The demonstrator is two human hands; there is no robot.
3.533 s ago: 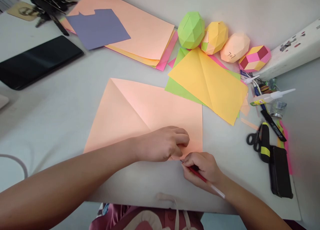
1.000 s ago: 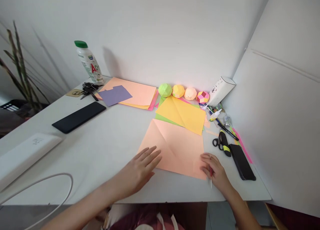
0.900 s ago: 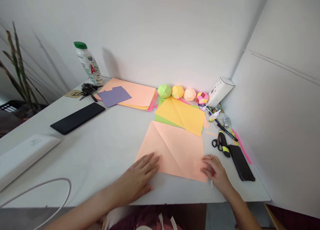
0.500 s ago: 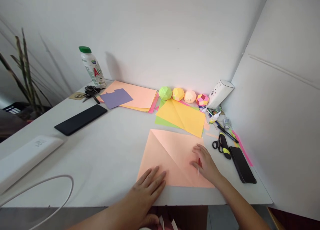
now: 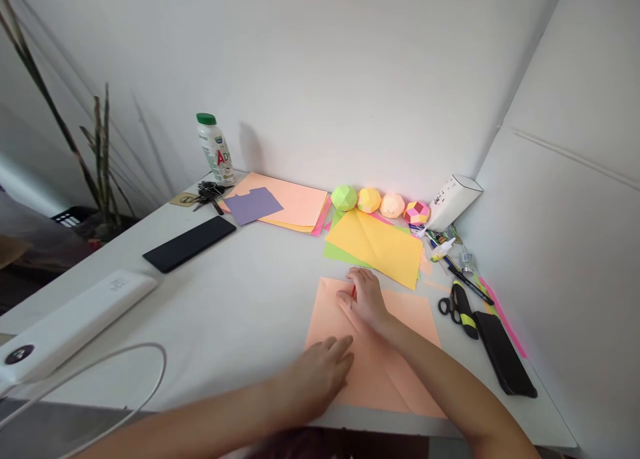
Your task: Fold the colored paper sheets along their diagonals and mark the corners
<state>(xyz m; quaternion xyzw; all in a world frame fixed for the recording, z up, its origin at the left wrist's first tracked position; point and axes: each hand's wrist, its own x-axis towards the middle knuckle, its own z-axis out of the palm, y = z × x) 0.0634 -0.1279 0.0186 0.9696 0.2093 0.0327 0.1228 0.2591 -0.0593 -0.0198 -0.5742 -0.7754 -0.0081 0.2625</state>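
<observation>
A peach sheet of paper [image 5: 373, 376] with a diagonal crease lies near the table's front edge. My right hand [image 5: 369, 300] is over the sheet's upper left part, its fingers closed around a thin red pen-like stick [image 5: 354, 290]; most of the stick is hidden by the hand. My left hand [image 5: 320, 372] is at the sheet's lower left edge, fingers loosely bent and partly apart, holding nothing visible. Just behind the sheet lie a creased yellow sheet [image 5: 377, 246] and a green sheet [image 5: 337, 251] under it.
Four-colour paper balls aside, the green one [image 5: 344, 198] stands by the wall. Scissors [image 5: 450, 309], a cutter [image 5: 465, 312], a glue bottle [image 5: 443, 250] and a black case [image 5: 505, 352] lie right. Left are a black slab [image 5: 190, 244], keys [image 5: 210, 191], a bottle [image 5: 217, 152] and a white device [image 5: 85, 326].
My right hand has moved left and up across the peach sheet with the red stick. My left hand has lifted from lying flat and bent its fingers. The camera view has shifted.
</observation>
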